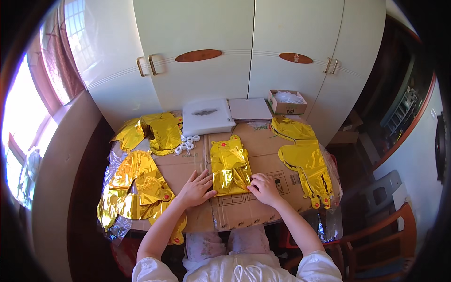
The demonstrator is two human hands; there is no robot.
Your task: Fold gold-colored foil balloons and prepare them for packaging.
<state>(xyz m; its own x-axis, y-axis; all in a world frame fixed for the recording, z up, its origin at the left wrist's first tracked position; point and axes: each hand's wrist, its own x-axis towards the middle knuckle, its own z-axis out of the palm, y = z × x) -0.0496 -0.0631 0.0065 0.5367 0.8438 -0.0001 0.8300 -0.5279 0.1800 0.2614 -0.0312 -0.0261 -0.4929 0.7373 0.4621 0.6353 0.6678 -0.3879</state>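
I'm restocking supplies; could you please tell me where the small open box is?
In the head view, the small open box is right of centre, before the white cabinet, behind the rightmost gold foil.

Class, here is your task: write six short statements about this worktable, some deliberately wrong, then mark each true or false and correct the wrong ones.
1. The left hand and right hand are at opposite sides of the middle gold foil piece. True.
2. That piece hangs in the air. False: it lies on the cardboard.
3. White rings sit in a cluster, left of that piece. True.
4. Gold foil lies only at the table's right end. False: foil pieces lie at the left end too.
5. The small box holds white items. True.
6. A cupboard behind stands wide open. False: the white cabinet doors are shut.
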